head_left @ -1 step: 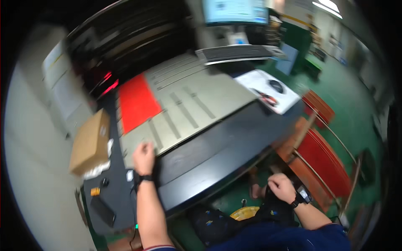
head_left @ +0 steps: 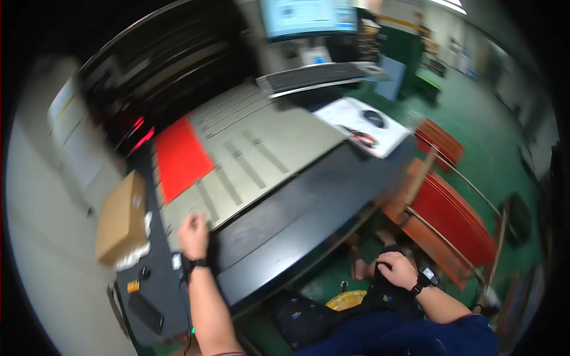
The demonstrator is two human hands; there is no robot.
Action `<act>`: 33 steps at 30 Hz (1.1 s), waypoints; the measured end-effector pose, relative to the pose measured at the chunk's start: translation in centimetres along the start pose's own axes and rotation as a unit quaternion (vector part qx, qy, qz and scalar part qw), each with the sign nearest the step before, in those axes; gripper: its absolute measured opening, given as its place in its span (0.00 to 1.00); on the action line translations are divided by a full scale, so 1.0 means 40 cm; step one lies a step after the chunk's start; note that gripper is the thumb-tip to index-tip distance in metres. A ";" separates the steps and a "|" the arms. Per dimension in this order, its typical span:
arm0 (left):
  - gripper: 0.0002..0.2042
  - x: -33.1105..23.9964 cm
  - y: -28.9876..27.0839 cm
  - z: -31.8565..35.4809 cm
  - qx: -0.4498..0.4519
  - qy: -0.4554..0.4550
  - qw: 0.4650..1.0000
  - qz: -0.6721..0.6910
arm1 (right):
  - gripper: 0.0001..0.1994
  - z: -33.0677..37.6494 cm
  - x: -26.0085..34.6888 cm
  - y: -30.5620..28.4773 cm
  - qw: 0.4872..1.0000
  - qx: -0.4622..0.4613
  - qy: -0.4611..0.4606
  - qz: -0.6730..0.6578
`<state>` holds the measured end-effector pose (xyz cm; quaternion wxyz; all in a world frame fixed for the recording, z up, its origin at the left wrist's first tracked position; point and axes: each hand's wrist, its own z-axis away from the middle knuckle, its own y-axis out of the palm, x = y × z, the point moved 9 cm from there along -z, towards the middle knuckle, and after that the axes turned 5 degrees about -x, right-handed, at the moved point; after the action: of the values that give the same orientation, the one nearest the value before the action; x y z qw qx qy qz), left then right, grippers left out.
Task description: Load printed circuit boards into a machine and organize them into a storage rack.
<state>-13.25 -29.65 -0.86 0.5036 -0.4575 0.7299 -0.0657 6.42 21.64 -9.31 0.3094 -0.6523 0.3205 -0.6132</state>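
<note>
Two hands: the left hand [head_left: 193, 232] lies with fingers loosely curled on the near edge of the grey slotted panel [head_left: 249, 160]; the right hand [head_left: 396, 270] is down by the lap, fingers bent around dark fabric, though I cannot tell how tightly it grips.
Box: one cardboard box [head_left: 122, 218] sits closed at the left end of the tabletop [head_left: 297, 219], well apart from the left hand; its contents are hidden.
Red sheet: a red sheet [head_left: 181, 157] lies flat on the grey panel, beyond the left hand.
Rack: red flat pieces [head_left: 454, 222] stand stacked in a metal frame to the right, on the floor.
Surface: dark tabletop with a white mat [head_left: 362, 126] carrying a dark mouse [head_left: 374, 118] at the far right corner; a keyboard [head_left: 314, 76] and a lit monitor [head_left: 309, 16] sit behind.
Room: green floor [head_left: 475, 148], workshop aisle blurred beyond.
</note>
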 end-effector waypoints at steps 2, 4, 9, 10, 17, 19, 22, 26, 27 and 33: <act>0.16 -0.001 -0.004 0.009 -0.008 0.021 1.000 0.010 | 0.10 0.148 -0.097 -0.033 0.996 -0.083 -0.002 0.026; 0.16 -0.015 -0.011 0.022 -0.022 0.081 0.996 0.015 | 0.09 0.272 -0.198 -0.065 0.980 -0.179 0.047 0.072; 0.18 -0.050 0.041 0.032 -0.023 0.149 0.984 -0.094 | 0.14 0.527 -0.415 -0.055 0.897 -0.354 0.260 0.039; 0.18 -0.091 0.061 0.033 -0.049 0.200 0.973 -0.103 | 0.14 0.563 -0.437 -0.039 0.880 -0.374 0.287 0.053; 0.17 -0.471 0.352 0.199 0.204 0.335 0.916 -0.086 | 0.14 0.752 -0.528 0.095 0.854 -0.256 0.450 0.059; 0.16 -0.652 0.376 0.334 0.277 0.377 0.884 -0.015 | 0.15 0.822 -0.527 0.087 0.815 -0.298 0.497 0.025; 0.13 -0.948 0.416 0.621 0.424 0.514 0.725 0.175 | 0.15 0.926 -0.494 0.083 0.756 -0.359 0.546 0.020; 0.11 -1.074 0.464 0.958 0.582 0.635 0.468 0.198 | 0.15 1.078 -0.391 0.119 0.665 -0.469 0.580 0.034; 0.11 -1.060 0.474 1.017 0.607 0.659 0.409 0.170 | 0.14 1.120 -0.351 0.135 0.621 -0.513 0.591 0.045; 0.18 -0.846 0.509 1.144 0.701 0.690 0.178 -0.041 | 0.13 1.249 -0.125 0.255 0.480 -0.624 0.609 0.094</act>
<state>13.41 23.55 -11.49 -0.0960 0.2867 0.4119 -0.8596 55.68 20.02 -23.27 -0.3961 -0.1023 0.7864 -0.4629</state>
